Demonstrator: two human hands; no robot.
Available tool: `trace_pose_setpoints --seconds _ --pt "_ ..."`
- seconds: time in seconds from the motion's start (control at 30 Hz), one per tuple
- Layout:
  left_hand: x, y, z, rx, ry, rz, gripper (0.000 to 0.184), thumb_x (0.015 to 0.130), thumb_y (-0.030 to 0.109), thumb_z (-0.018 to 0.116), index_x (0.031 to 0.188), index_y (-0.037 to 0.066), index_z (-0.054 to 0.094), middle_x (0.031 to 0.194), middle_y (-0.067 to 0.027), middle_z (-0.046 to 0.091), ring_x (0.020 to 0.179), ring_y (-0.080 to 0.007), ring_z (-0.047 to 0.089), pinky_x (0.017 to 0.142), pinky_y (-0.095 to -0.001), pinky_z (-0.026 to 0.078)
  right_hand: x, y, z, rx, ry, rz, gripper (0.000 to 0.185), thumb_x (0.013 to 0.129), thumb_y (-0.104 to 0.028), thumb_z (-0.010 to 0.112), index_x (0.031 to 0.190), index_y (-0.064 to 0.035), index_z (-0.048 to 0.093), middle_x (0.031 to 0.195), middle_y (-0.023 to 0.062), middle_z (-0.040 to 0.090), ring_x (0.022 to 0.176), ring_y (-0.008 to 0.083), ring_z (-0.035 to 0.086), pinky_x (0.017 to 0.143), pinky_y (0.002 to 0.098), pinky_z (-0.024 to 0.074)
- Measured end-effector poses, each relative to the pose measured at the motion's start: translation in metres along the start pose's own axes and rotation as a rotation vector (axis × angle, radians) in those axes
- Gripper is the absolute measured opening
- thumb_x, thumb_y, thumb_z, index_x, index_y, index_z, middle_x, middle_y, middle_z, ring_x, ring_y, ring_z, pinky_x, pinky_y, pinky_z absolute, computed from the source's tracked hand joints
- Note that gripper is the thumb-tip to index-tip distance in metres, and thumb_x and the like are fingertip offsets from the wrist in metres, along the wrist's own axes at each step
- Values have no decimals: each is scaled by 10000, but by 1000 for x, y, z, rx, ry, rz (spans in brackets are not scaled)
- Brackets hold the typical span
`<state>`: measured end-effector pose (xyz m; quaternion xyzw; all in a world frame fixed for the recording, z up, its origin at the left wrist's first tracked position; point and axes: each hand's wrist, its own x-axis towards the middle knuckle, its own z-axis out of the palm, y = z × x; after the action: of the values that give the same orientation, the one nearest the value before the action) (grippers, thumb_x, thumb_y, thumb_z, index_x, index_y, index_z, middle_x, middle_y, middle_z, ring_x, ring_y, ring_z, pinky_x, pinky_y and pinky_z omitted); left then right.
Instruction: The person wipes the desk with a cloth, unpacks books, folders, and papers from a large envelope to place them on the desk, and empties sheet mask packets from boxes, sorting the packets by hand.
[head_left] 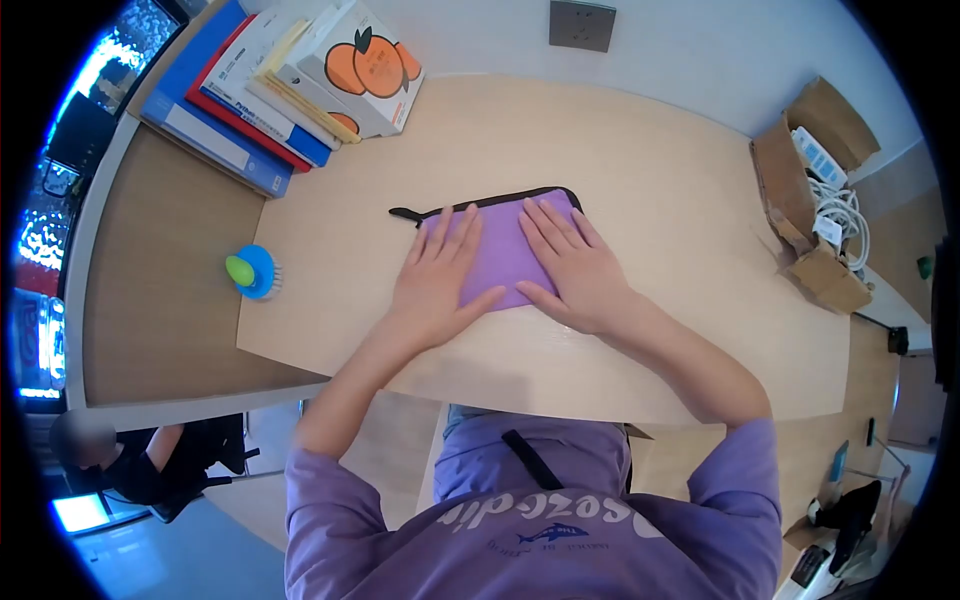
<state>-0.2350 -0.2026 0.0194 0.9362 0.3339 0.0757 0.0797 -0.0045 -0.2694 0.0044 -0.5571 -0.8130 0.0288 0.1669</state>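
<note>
A flat purple zip pouch (pixel 497 250) with black trim along its far edge lies on the light wood desk. A black pull tab sticks out at its upper left corner. My left hand (pixel 437 275) rests flat on the pouch's left side, fingers stretched out. On the right side my right hand (pixel 572 262) lies palm down with its fingers extended. Both thumbs point inward near the pouch's front edge. Neither hand grips anything, and the palms hide parts of the pouch.
A blue and green scrub brush (pixel 257 272) stands at the left. Folders and books (pixel 250 95) lean at the back left beside a box with orange fruit pictures (pixel 365 70). A cardboard box (pixel 790 185) with a white power strip sits at the right. Another person (pixel 140 455) is at lower left.
</note>
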Motion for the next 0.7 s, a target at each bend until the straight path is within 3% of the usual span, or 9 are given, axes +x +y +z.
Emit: trace_pose_setpoints --seconds 0.13,0.2,0.27,0.33,0.43,0.53,0.63,0.67,0.7 --pt "-15 -25 -32 -92 -93 5 654 887 323 646 1462 96 434 1565 -154 327 1479 -327 246 1181 -490 207 -11 -6 -8 -185 -1 16 707 921 -425 536 1459 3 374 1516 228 353 1436 315 310 1158 518 227" --pt "-8 -65 -28 -497 -76 34 511 881 219 670 1351 65 545 1484 -138 438 1353 -312 425 1102 -423 341 -5 -32 -8 -362 3 27 668 892 -366 576 1434 -9 417 1455 228 438 1369 316 417 1118 513 299" --pt "5 -78 -24 -818 -52 -35 400 860 111 681 1250 44 626 1371 -124 541 1211 -277 552 1003 -364 438 7 -59 -6 -102 76 -114 509 829 -252 630 1295 -70 536 1198 125 582 1105 260 573 916 450 435" --pt "18 -75 -26 -1034 7 -198 337 823 -3 679 1158 31 679 1226 -111 635 1053 -222 625 883 -312 498 25 -90 -4 49 81 -152 339 793 -209 631 1082 -31 628 953 95 599 850 239 596 681 382 465" --pt "30 -58 -31 -492 180 -68 356 823 7 660 1177 43 665 1042 -102 661 906 -192 614 791 -330 502 50 -116 35 -218 52 4 208 768 -187 621 887 -20 652 824 91 562 750 223 571 571 328 450" --pt "27 -59 -28 -631 70 -217 371 810 71 687 1179 55 659 917 -98 660 822 -240 630 751 -339 506 47 -130 48 -498 -5 -85 182 757 -169 598 822 -7 652 796 93 554 713 206 550 550 292 438" --pt "8 -47 -43 -435 -60 -242 452 792 164 720 1227 82 630 851 -99 644 728 -276 616 719 -360 507 23 -131 41 -530 -96 -185 194 749 -167 589 843 -12 657 803 94 562 709 212 553 564 292 442" --pt "-1 -41 -49 -348 -174 -303 625 769 218 740 1350 121 533 807 -110 641 730 -302 628 708 -390 509 11 -131 39 -451 -56 -195 207 746 -172 590 854 -8 657 825 97 567 728 215 553 568 293 443" --pt "-16 -28 -56 -327 -188 -306 683 776 219 739 1401 145 474 812 -116 645 747 -310 637 703 -400 511 -3 -129 36 -369 -16 -207 221 744 -177 592 865 -5 657 847 100 572 746 219 553 572 295 445"
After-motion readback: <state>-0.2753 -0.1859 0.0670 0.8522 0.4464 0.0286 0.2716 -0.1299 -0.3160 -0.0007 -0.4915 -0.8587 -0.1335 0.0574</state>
